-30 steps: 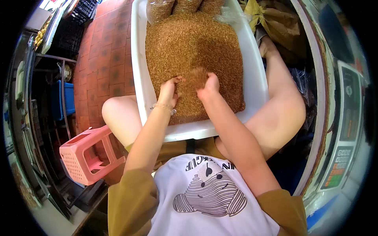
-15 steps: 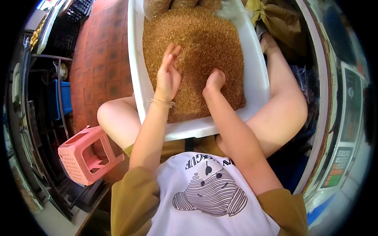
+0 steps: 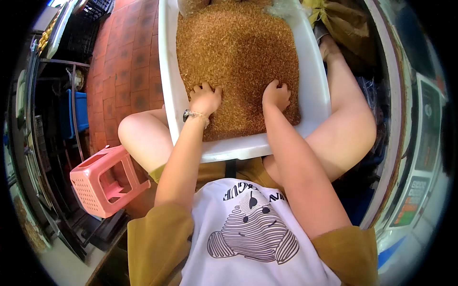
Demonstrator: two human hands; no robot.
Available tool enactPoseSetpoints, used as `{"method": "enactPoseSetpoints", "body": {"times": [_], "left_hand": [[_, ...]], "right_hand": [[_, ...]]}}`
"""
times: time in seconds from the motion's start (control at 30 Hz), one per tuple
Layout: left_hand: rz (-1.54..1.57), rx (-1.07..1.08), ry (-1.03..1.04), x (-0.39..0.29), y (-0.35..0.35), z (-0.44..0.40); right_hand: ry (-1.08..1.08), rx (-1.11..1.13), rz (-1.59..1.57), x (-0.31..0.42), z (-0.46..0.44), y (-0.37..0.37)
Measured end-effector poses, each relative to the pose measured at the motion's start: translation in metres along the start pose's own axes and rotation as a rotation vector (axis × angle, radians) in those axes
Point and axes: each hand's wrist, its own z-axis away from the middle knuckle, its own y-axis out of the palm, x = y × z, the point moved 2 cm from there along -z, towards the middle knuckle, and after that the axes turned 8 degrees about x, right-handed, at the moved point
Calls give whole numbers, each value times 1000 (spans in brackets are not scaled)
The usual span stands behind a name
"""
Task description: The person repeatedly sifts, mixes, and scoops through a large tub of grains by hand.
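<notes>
A long white plastic tub (image 3: 312,71) rests between the bent legs, holding a broad heap of loose brown grainy flakes (image 3: 238,52); their exact kind I cannot make out. My left hand (image 3: 205,99) lies palm down on the near left part of the heap, fingers apart and bent, the tips sunk in the flakes. A watch and a beaded bracelet (image 3: 206,118) circle that wrist. On the near right part, my right hand (image 3: 276,96) also faces down with fingers bent and apart, its tips hidden in the flakes. Both palms' undersides are out of sight.
Clear plastic bags (image 3: 288,8) lie at the tub's far end. A pink plastic stool (image 3: 98,202) stands at left on the red tiled floor (image 3: 126,71). A brown sack (image 3: 348,28) is at far right, and a scale with a keypad (image 3: 410,200) is at right.
Both hands have turned palm down and moved apart. The left has come nearer my body, and the right has shifted to the right. The view has tilted slightly.
</notes>
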Motion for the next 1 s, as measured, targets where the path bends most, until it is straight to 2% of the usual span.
{"method": "enactPoseSetpoints", "body": {"times": [0.13,0.27,0.4,0.47,0.5,0.57,0.6,0.67,0.77,0.8,0.9,0.93,1.0], "left_hand": [[223,30,-55,-1,5,-2],[510,87,-63,4,8,-11],[832,179,-129,13,26,-29],[1117,284,-62,13,35,-32],[1259,335,-26,10,34,-30],[1533,395,-97,-3,32,-16],[1672,423,-128,-11,28,-9],[1867,449,-23,-21,24,-3],[1996,403,168,-37,3,3],[2011,374,234,-44,-8,8],[2016,243,261,-66,-45,26],[1999,202,373,-67,-50,18],[2041,243,404,-77,-77,38]], "right_hand": [[100,271,-97,13,5,-9],[157,400,-175,13,12,-1],[315,491,-332,17,20,5],[396,488,-454,17,27,13],[410,582,-550,14,23,25],[433,773,-738,6,14,51],[392,835,-867,14,21,48],[306,956,-1130,28,37,38],[235,943,-1396,56,58,14],[204,936,-1400,69,64,2],[99,923,-1376,101,69,-19],[48,927,-1344,110,63,-20],[-48,878,-1232,126,60,-28]]}}
